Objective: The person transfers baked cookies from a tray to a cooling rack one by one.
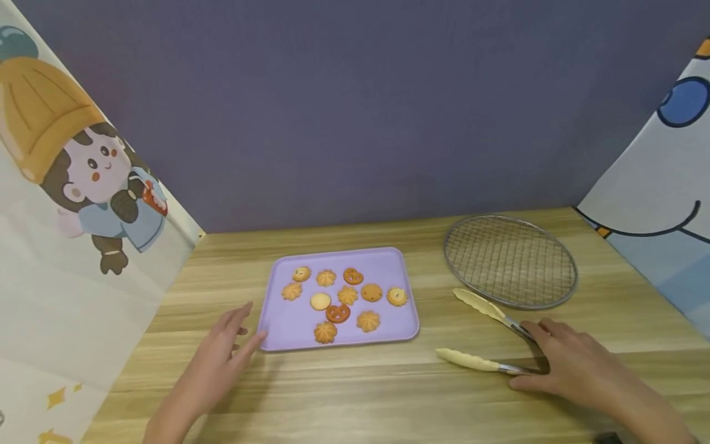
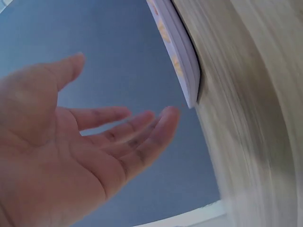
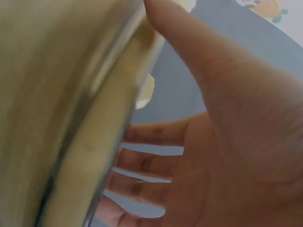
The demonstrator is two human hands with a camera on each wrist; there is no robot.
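1. Gripping the tongs between thumb and fingers, the right hand held their two arms spread apart; whether the tongs touched the wooden table could not be told.

2. The tongs' long axis ran leftward from the right palm, the near arm pointing almost straight left and the other angling left and forward.

3. Open, fingers parted and nothing held, the left hand reached to the near left corner of the lilac tray; contact with the rim could not be made out.

4. The tray lay just ahead and to the right of the left hand, the nearer of the two, its long axis running side to side. From the right hand it lay left and forward, its near right corner near the closer tip; that leftward gap seemed the relation to watch.

5. The biscuits, two pretzel-shaped, lay scattered on the tray, rightward of the left hand.

6. Ahead of the right hand, a round mesh rack lay flat, just beside the forward tip.
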